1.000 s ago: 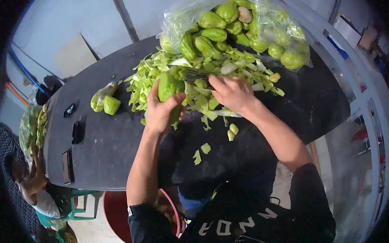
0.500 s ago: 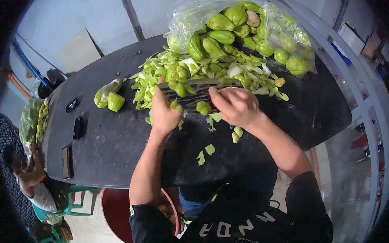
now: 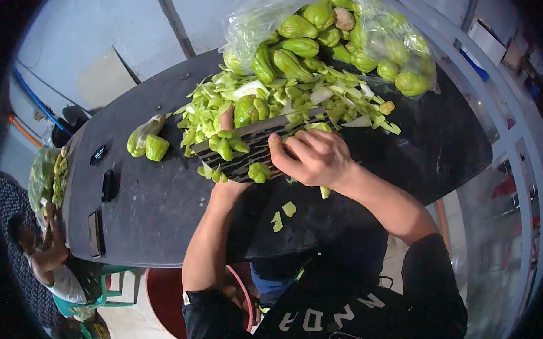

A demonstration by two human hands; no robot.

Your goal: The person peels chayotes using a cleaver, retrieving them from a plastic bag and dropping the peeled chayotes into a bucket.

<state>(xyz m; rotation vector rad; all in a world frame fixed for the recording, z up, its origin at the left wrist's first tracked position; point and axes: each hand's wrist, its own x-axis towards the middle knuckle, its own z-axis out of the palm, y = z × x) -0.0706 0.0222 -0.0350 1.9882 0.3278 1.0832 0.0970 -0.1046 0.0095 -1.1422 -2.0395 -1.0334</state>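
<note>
My right hand (image 3: 312, 157) grips a broad cleaver (image 3: 252, 147) held flat above the dark table (image 3: 151, 199), with green chayote chunks (image 3: 226, 143) resting on the blade. My left hand (image 3: 226, 122) is mostly hidden beneath and behind the blade; only its fingers show, touching the chunks at the blade's far edge. Behind the cleaver lies a wide pile of pale green peels and cut pieces (image 3: 305, 98). A clear plastic bag of whole chayotes (image 3: 338, 33) sits at the far end of the table.
Two chayote pieces (image 3: 146, 140) lie apart to the left, and a few scraps (image 3: 282, 214) lie near the front edge. Small dark items (image 3: 99, 154) sit along the left rim. Another person (image 3: 48, 258) sits at lower left. A red basin (image 3: 168, 295) stands under the table.
The cleaver went from cutting a chayote held in my left hand to lying flat and lifted, carrying cut chunks. My left hand let go of the chayote and moved against the blade.
</note>
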